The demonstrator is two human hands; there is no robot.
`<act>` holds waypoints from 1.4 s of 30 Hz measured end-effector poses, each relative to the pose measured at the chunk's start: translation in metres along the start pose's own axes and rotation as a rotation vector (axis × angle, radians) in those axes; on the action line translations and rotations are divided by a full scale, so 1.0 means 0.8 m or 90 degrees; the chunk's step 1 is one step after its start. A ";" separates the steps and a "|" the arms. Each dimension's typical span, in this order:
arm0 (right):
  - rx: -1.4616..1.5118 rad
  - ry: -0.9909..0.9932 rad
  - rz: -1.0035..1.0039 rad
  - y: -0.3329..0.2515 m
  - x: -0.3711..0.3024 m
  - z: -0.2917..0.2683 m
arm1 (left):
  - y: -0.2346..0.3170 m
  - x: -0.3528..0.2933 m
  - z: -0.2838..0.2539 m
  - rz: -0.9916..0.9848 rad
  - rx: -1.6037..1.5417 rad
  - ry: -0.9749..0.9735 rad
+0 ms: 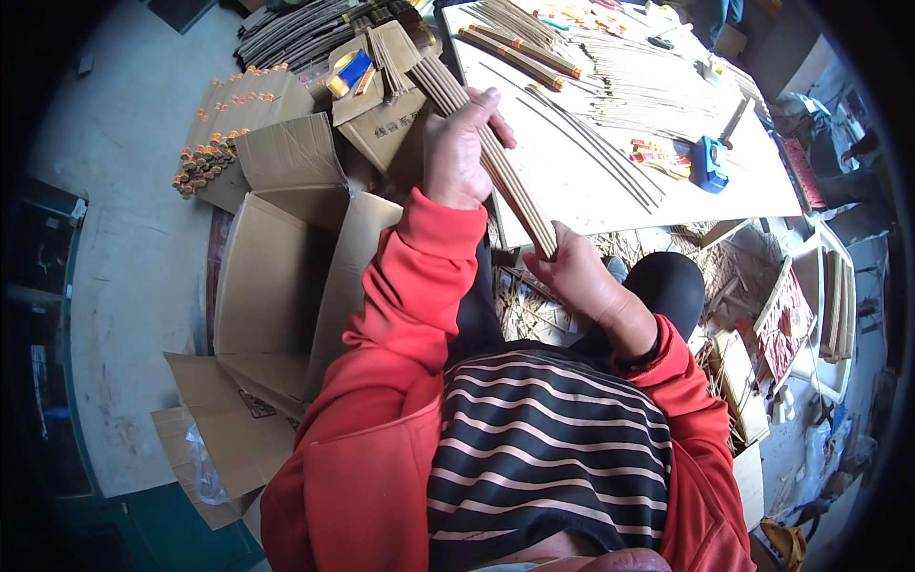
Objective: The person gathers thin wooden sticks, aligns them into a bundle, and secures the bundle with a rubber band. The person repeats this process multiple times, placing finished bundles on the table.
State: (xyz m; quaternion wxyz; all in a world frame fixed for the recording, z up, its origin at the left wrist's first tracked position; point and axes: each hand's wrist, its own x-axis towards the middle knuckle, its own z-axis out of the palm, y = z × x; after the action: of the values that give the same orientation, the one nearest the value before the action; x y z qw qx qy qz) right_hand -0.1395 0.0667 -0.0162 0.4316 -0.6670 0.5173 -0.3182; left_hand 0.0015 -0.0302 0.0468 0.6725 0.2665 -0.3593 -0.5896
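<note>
Sticks [496, 157]: you are holding this tan bundle slanting between both hands, over the table [591, 191] edge. Left hand [457, 143], arm raised, is wrapping closed around its middle. Right hand [577, 272], lower, is cupping closed around its near end.

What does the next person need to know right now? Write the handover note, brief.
Left hand: gripping the bundle of thin tan sticks near its upper part.
Right hand: closed on the bundle's lower end, over the lap.
Bundle slants from the open cardboard box down to the lap.
White table: loose sticks, banded bundles, blue tape dispenser.
Done: several bundles banded.
Left: held bundle unbanded; loose sticks remain.
</note>
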 end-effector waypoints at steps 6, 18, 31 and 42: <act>-0.111 0.054 -0.054 -0.008 0.003 -0.003 | -0.009 -0.029 0.005 -0.109 -0.067 0.017; 0.171 -0.066 0.129 -0.036 0.004 -0.010 | -0.014 -0.023 -0.001 -0.133 -0.109 -0.061; 0.363 -0.240 0.157 -0.029 0.006 -0.024 | -0.010 -0.021 -0.013 -0.174 -0.241 -0.236; -0.129 0.029 0.001 -0.020 0.005 -0.007 | -0.014 -0.031 -0.005 -0.123 -0.038 0.011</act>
State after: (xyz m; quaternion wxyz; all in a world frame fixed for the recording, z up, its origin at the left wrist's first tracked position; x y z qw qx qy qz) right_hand -0.1370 0.0626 0.0004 0.3503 -0.6995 0.5571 -0.2788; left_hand -0.0028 -0.0080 0.0314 0.6232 0.2851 -0.3082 -0.6597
